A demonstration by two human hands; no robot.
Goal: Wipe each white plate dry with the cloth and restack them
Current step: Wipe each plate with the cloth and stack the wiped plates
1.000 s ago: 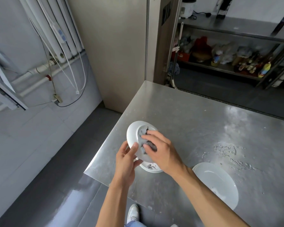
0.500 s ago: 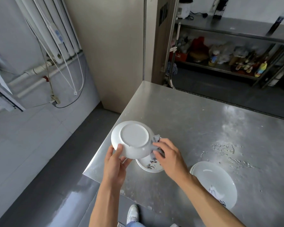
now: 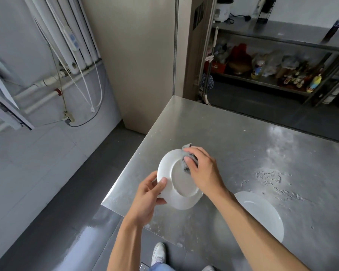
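Note:
My left hand (image 3: 147, 198) grips the near-left rim of a white plate (image 3: 178, 184), held underside up above the near-left corner of the steel table (image 3: 243, 145). My right hand (image 3: 202, 171) presses a grey cloth (image 3: 186, 165) against the plate's base ring at its far side. A second white plate (image 3: 262, 214) lies flat on the table to the right, partly behind my right forearm. Any plate lying under the held one is hidden.
Water droplets (image 3: 268, 177) are spread on the table beyond the flat plate. The table's left edge and near corner drop to a grey floor. A steel shelf (image 3: 272, 79) with bottles stands behind the table. Pipes and cables run on the left wall.
The plate was turned from face up to underside up. My right hand brought the cloth from the plate's right side onto its base, and the plate now covers the patterned dish on the table.

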